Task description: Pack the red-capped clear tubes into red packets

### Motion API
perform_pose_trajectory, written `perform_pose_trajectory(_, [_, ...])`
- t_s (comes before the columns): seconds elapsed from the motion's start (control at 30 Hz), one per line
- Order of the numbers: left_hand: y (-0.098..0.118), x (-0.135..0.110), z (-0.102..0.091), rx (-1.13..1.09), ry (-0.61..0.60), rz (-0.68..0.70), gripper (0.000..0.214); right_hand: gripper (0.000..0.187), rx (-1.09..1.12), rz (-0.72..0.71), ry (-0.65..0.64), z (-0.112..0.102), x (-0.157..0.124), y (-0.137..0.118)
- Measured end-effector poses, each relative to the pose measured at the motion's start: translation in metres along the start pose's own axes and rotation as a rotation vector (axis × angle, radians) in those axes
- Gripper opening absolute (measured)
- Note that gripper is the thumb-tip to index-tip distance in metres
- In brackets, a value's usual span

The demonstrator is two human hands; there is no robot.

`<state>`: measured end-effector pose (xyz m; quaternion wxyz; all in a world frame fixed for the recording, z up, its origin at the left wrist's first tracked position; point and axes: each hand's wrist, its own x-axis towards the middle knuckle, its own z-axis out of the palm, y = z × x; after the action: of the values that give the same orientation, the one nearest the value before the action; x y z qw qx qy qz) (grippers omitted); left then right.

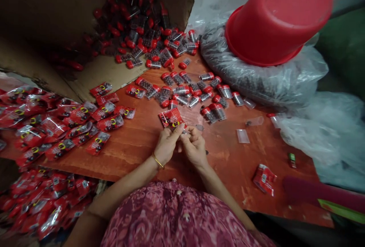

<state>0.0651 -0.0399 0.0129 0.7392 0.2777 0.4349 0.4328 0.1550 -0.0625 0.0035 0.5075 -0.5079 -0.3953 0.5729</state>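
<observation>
i watch left hand and right hand pinching a red packet, bottles beyond; working its near end seemingly needs steadiness.

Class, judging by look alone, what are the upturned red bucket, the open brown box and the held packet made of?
Red bucket: probably plastic, satiny; smooth, moulded-looking shape, soft sheen.
Brown box: apparently cardboard, matt; tan faces, ragged edge.
Held packet: perhaps plastic film, slightly glossy; bright print, thin edges; foil possible.
</observation>
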Motion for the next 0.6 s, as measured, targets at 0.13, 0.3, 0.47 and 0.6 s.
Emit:
perform_pose_trajectory(0.13, [0.000, -0.008, 0.002, -0.139, -0.037, -0.037, 0.041, 0.045, -0.049, -0.053, 0.107, -0.003, 0.011, 0.007])
perform_pose_trajectory(0.3, [0.013, -0.017, -0.010, -0.243, -0.074, -0.129, 0.035, 0.035, -0.313, -0.243, 0.068, -0.013, 0.021, 0.011])
perform_pose_trajectory(0.47, [0.057, -0.019, -0.082, -0.449, 0.359, 0.235, 0.032, 0.031, -1.014, -0.388, 0.413, -0.052, 0.040, -0.006])
perform_pose_trajectory(0.6, [0.083, -0.018, -0.117, -0.531, 0.550, 0.483, 0.049, 0.032, -1.409, -0.269, 0.435, -0.078, 0.051, -0.005])
